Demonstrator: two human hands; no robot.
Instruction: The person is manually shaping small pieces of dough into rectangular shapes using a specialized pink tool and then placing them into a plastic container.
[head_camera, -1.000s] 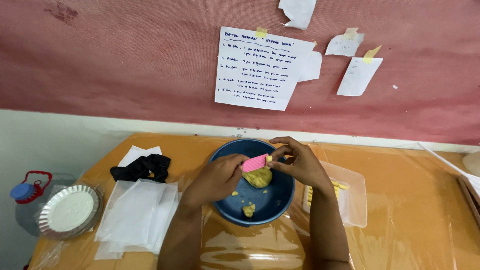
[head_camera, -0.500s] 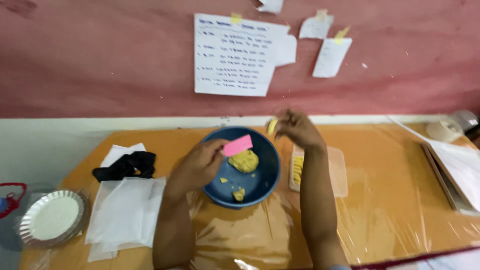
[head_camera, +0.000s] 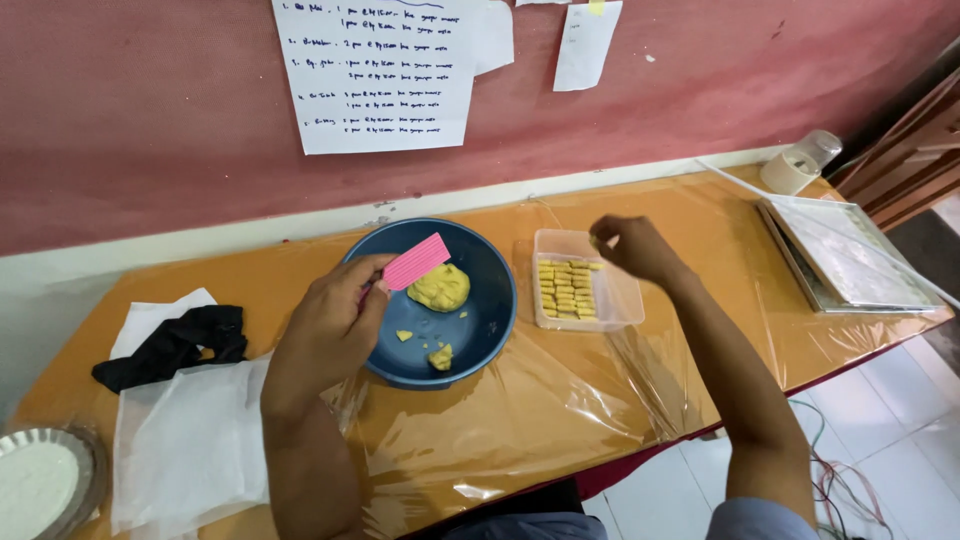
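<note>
While left hand (head_camera: 335, 325) grips pink card (head_camera: 416, 261), white sheets (head_camera: 385, 75) above

Bright, even light; glare on the plastic sheet (head_camera: 560, 400); wide-angle bending at edges.

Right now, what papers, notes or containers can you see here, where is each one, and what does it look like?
Large sheet: on the red wall above the blue bowl; white, rectangular, handwritten lines.
Small note: right of that sheet; white, narrow, yellow tape on top.
Clear container: on the table right of the bowl; rectangular, rows of yellow pieces inside, right hand above it.
</note>
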